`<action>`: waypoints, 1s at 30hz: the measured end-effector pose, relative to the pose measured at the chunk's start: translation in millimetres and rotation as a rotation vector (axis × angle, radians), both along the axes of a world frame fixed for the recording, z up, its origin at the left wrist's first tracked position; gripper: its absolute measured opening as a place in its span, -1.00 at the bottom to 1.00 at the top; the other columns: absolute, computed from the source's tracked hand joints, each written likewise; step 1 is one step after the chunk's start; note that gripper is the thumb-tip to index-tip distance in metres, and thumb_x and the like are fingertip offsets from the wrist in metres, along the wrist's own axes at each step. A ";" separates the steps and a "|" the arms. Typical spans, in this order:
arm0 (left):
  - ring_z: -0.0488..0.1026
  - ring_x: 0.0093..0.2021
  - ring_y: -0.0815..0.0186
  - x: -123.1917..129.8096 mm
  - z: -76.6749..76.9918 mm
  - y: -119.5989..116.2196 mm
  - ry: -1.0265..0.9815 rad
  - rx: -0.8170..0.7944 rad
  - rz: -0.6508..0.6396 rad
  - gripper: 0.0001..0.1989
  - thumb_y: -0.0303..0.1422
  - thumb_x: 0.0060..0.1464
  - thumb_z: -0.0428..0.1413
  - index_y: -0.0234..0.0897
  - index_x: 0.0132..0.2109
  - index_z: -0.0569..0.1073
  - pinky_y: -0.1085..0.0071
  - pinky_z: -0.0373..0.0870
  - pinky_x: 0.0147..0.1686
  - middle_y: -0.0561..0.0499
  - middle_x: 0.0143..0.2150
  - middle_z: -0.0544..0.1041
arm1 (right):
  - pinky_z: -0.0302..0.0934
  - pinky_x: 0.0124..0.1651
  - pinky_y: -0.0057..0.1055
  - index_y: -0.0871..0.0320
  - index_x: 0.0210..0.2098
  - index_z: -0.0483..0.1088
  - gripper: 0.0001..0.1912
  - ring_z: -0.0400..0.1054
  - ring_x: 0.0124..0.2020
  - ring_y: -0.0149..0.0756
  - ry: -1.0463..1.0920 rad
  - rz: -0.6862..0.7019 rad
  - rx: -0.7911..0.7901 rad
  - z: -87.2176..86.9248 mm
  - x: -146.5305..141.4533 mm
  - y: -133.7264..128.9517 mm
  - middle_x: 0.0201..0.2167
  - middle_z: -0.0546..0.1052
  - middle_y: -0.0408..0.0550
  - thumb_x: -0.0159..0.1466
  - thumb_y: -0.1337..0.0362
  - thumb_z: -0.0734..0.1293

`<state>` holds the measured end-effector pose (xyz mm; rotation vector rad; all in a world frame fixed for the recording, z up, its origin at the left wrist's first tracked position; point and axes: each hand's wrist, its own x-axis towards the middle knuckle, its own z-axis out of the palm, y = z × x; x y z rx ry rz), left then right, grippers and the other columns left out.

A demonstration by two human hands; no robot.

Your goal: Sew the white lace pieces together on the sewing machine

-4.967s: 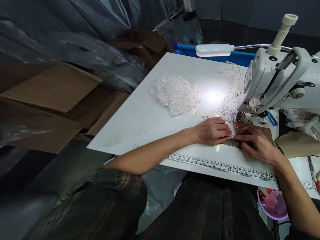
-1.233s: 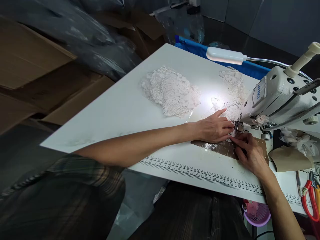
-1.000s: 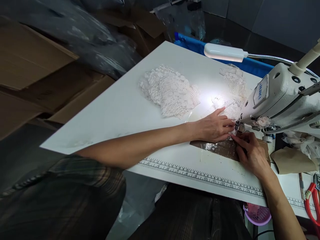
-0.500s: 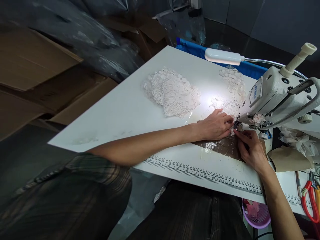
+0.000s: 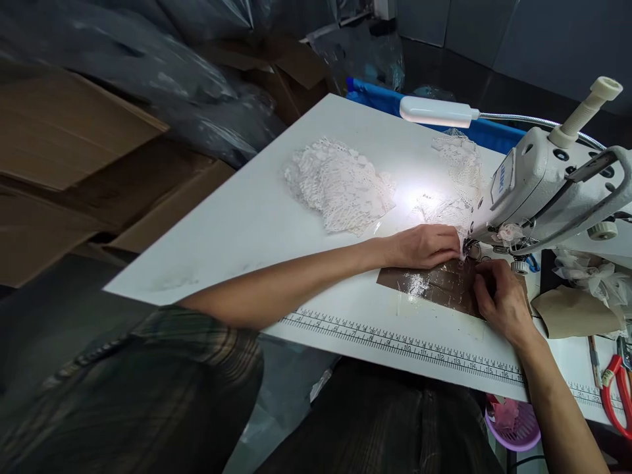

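A white sewing machine [image 5: 538,191] stands at the right of the table. White lace fabric [image 5: 447,207] lies under its needle area and spreads back behind it. My left hand [image 5: 427,247] is closed over the near edge of this lace, just left of the presser foot [image 5: 471,249], its fingertips partly hidden. Just right of the foot, my right hand [image 5: 503,296] rests with bent fingers, thumb and forefinger a little apart, and nothing visible between them. Shiny brown tape [image 5: 427,284] covers the table beneath the hands. Further left sits a pile of white lace pieces [image 5: 343,187].
A white lamp [image 5: 437,112] on a bendable neck lights the lace. Red-handled scissors [image 5: 615,395] lie at the right edge, near a brown piece of material [image 5: 575,313]. A printed ruler [image 5: 395,341] runs along the table's front. Below hangs a purple basket [image 5: 518,431]; cardboard boxes [image 5: 74,125] stand left.
My left hand's fingers have drawn together and flattened over the lace. My right hand has pulled back slightly right, its forefinger away from the presser foot. The camera view has shifted a little.
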<state>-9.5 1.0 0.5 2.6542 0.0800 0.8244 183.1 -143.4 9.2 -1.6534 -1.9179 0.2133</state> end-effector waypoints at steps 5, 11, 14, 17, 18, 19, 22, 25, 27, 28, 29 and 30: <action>0.49 -0.31 0.38 2.4 1.9 -4.3 -0.125 -0.128 0.138 -0.80 -0.41 0.36 0.01 -0.39 -0.21 0.48 0.45 0.49 -0.31 -0.08 -0.29 0.56 | 0.36 -0.35 -0.30 0.07 0.09 0.43 -0.63 0.41 -0.32 -0.21 -0.214 0.042 -0.055 2.3 -4.9 0.4 -0.12 0.49 0.10 0.38 0.21 0.15; 0.51 -0.21 0.35 1.3 0.8 -8.1 -0.026 -0.066 0.082 -0.76 -0.38 0.39 -0.03 -0.38 -0.16 0.50 0.40 0.52 -0.20 -0.11 -0.22 0.57 | 0.41 -0.31 -0.30 0.05 0.14 0.46 -0.59 0.38 -0.29 -0.24 -0.337 0.083 -0.057 -2.3 -4.5 0.4 -0.10 0.44 0.11 0.38 0.23 0.16; 0.52 -0.18 0.31 -0.8 -1.4 -8.3 0.024 0.081 0.043 -0.78 -0.40 0.37 -0.01 -0.34 -0.16 0.52 0.33 0.50 -0.16 -0.11 -0.19 0.59 | 0.45 -0.20 -0.20 0.08 0.10 0.49 -0.61 0.39 -0.18 -0.16 -0.277 0.132 -0.036 -3.5 -1.1 -1.1 -0.08 0.43 0.14 0.39 0.22 0.16; 0.53 -0.18 0.27 -3.0 -3.1 -7.4 0.034 0.191 0.015 -0.81 -0.44 0.32 0.02 -0.34 -0.16 0.54 0.28 0.47 -0.16 -0.12 -0.15 0.60 | 0.47 -0.14 -0.15 0.09 0.11 0.49 -0.61 0.40 -0.13 -0.14 -0.224 0.164 -0.027 -3.4 0.9 -2.4 -0.06 0.42 0.15 0.40 0.23 0.16; 0.53 -0.18 0.27 -3.4 -3.5 -7.1 0.037 0.204 0.013 -0.81 -0.45 0.32 0.02 -0.34 -0.16 0.54 0.29 0.46 -0.16 -0.12 -0.15 0.61 | 0.47 -0.13 -0.15 0.08 0.11 0.49 -0.61 0.41 -0.12 -0.14 -0.212 0.167 -0.028 -3.2 1.3 -2.7 -0.05 0.42 0.15 0.40 0.23 0.17; 0.53 -0.18 0.28 -3.6 -3.8 -7.0 0.044 0.210 0.018 -0.80 -0.46 0.32 0.01 -0.33 -0.16 0.55 0.29 0.46 -0.17 -0.11 -0.14 0.61 | 0.47 -0.12 -0.15 0.06 0.11 0.49 -0.62 0.41 -0.11 -0.14 -0.202 0.166 -0.032 -2.9 1.5 -2.9 -0.05 0.42 0.14 0.40 0.24 0.17; 0.53 -0.19 0.31 -3.3 -3.9 -7.9 0.079 0.224 0.048 -0.78 -0.45 0.33 0.00 -0.30 -0.16 0.56 0.31 0.47 -0.17 -0.10 -0.14 0.61 | 0.47 -0.10 -0.15 0.03 0.10 0.50 -0.62 0.41 -0.09 -0.13 -0.178 0.157 -0.045 -2.6 2.1 -2.9 -0.03 0.42 0.12 0.38 0.25 0.20; 0.52 -0.20 0.33 -2.9 -2.7 -10.3 0.086 0.242 0.087 -0.78 -0.44 0.35 0.00 -0.27 -0.13 0.56 0.32 0.48 -0.19 -0.10 -0.15 0.60 | 0.47 -0.11 -0.16 0.04 0.08 0.51 -0.63 0.42 -0.10 -0.14 -0.168 0.148 -0.050 -4.1 2.3 -2.8 -0.04 0.42 0.12 0.37 0.26 0.21; 0.52 -0.21 0.34 -3.0 -1.7 -11.7 0.068 0.265 0.116 -0.77 -0.42 0.37 -0.02 -0.27 -0.12 0.55 0.33 0.47 -0.21 -0.09 -0.16 0.59 | 0.47 -0.13 -0.18 0.04 0.07 0.53 -0.64 0.42 -0.12 -0.15 -0.171 0.139 -0.053 -5.8 1.6 -3.1 -0.04 0.42 0.12 0.36 0.27 0.21; 0.51 -0.21 0.34 -3.0 -1.3 -12.1 0.055 0.280 0.123 -0.76 -0.42 0.38 -0.03 -0.27 -0.12 0.55 0.33 0.46 -0.21 -0.09 -0.17 0.59 | 0.47 -0.13 -0.18 0.03 0.06 0.53 -0.64 0.42 -0.13 -0.16 -0.172 0.136 -0.055 -6.5 0.9 -3.3 -0.04 0.43 0.11 0.36 0.27 0.22; 0.51 -0.22 0.34 -3.1 -1.1 -12.3 0.043 0.294 0.121 -0.75 -0.42 0.38 -0.03 -0.28 -0.13 0.55 0.33 0.44 -0.21 -0.09 -0.17 0.59 | 0.47 -0.13 -0.18 0.03 0.06 0.53 -0.64 0.43 -0.14 -0.17 -0.172 0.133 -0.057 -6.6 0.1 -3.5 -0.04 0.43 0.11 0.35 0.28 0.22; 0.51 -0.22 0.34 -3.1 -0.8 -12.3 0.035 0.306 0.113 -0.75 -0.43 0.38 -0.04 -0.29 -0.14 0.55 0.34 0.43 -0.21 -0.08 -0.17 0.59 | 0.47 -0.12 -0.17 0.03 0.06 0.53 -0.64 0.43 -0.14 -0.16 -0.168 0.129 -0.059 -5.9 -0.6 -3.6 -0.04 0.44 0.11 0.35 0.28 0.22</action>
